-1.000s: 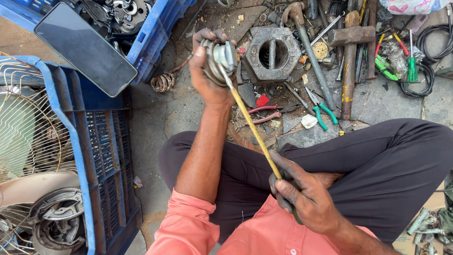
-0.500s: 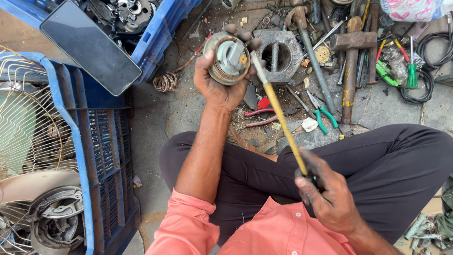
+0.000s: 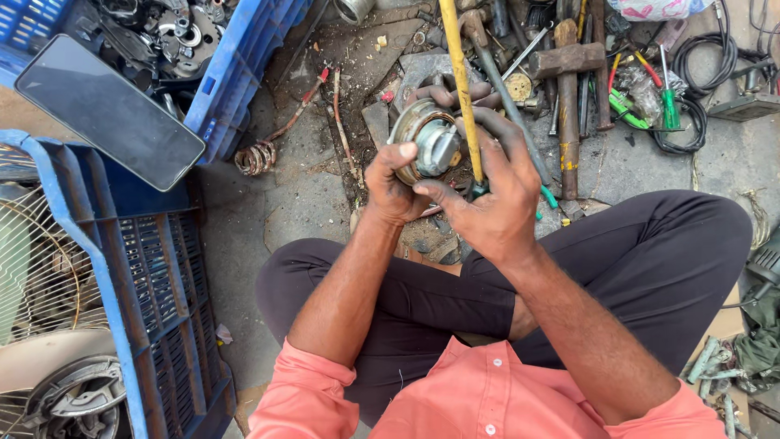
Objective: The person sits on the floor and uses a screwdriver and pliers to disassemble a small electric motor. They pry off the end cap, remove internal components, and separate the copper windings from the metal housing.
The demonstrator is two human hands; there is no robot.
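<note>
Over cluttered ground, both hands [image 3: 455,183] clasp motor part [image 3: 426,146].

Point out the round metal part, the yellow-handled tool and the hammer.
Round metal part [image 3: 432,145]: head view, on its grey centre hub, held between both hands.
Yellow-handled tool [image 3: 457,69]: head view, on the yellow shaft above the right hand.
Hammer [image 3: 567,106]: head view, on the wooden handle below the head.
</note>
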